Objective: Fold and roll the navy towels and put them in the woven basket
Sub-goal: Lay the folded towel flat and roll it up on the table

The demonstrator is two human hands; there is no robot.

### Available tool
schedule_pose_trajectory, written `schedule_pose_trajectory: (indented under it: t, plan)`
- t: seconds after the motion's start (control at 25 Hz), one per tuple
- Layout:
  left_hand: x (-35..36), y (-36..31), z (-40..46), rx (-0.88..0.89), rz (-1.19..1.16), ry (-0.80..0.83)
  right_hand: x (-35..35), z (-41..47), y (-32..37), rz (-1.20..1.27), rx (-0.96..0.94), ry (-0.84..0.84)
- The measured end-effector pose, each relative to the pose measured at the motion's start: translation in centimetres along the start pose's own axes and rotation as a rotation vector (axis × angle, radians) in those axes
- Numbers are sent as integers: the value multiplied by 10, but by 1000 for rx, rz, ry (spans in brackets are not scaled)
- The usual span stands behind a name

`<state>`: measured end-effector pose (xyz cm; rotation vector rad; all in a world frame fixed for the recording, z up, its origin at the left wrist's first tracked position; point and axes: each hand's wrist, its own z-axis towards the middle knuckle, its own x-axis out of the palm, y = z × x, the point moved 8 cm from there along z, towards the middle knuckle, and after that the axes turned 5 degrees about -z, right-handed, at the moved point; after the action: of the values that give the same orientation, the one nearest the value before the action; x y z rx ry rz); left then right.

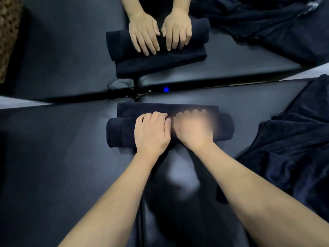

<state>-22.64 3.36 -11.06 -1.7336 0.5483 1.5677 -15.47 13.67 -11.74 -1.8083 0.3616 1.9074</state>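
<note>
A navy towel lies partly rolled on the dark padded table, the roll running left to right with a flat unrolled strip on its far side. My left hand rests on top of the roll with fingers curled over it. Beside it, touching, my right hand presses on the roll too and is motion-blurred. A heap of loose navy towels lies at the right. A woven basket shows at the far left edge, seen in the mirror.
A mirror stands along the table's far edge and repeats the hands and the rolled towel. A small blue light glows at the mirror's base. A bright reflection sits on the table between my forearms.
</note>
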Motion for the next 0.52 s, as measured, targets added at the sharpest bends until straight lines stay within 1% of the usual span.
schedule_pose_trajectory:
  t: [0.08,0.16,0.2,0.28,0.36,0.44,0.52]
  plan:
    - [5,2,-21,27,37,-89,1,10,0,24,-11,66]
    - [7,5,-14,46,61,-97,3,18,0,55,-10,122]
    - [5,6,-4,47,68,-89,2,20,-3,71,14,115]
    - [0,5,18,55,120,-51,-5,13,-9,108,92,50]
    - [1,4,38,58,164,50,-9,-7,-5,150,153,-18]
    - [1,4,53,63,168,133,-8,-22,5,149,172,-48]
    - [1,4,64,51,157,188,-9,-9,5,129,169,-53]
